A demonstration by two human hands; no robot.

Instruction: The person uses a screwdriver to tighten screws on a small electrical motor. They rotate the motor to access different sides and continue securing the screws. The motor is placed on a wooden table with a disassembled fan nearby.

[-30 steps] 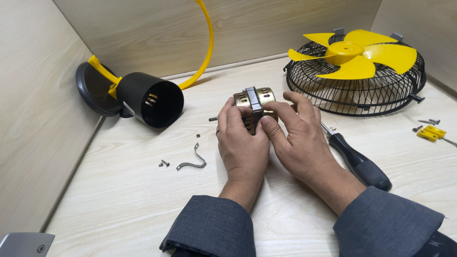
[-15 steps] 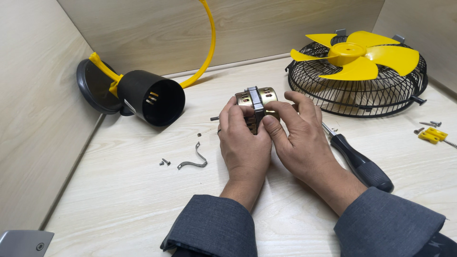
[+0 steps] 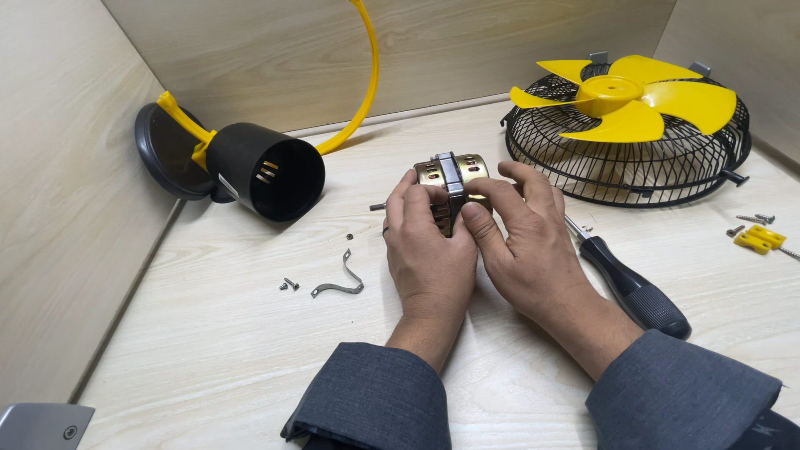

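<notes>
Both hands hold a small brass-coloured fan motor (image 3: 450, 173) with a dark band round its middle, just above the wooden table. My left hand (image 3: 427, 250) grips its left side, and a thin shaft sticks out past the fingers to the left. My right hand (image 3: 525, 250) grips its right side, thumb pressed on the front. A black-handled screwdriver (image 3: 635, 292) lies on the table just right of my right wrist.
A black cylindrical housing (image 3: 265, 171) on a yellow stand lies at the back left. A black wire guard (image 3: 625, 162) with a yellow fan blade (image 3: 627, 98) sits at the back right. A bent metal clip (image 3: 342, 285), loose screws (image 3: 289, 285) and a yellow clip (image 3: 760, 240) lie about.
</notes>
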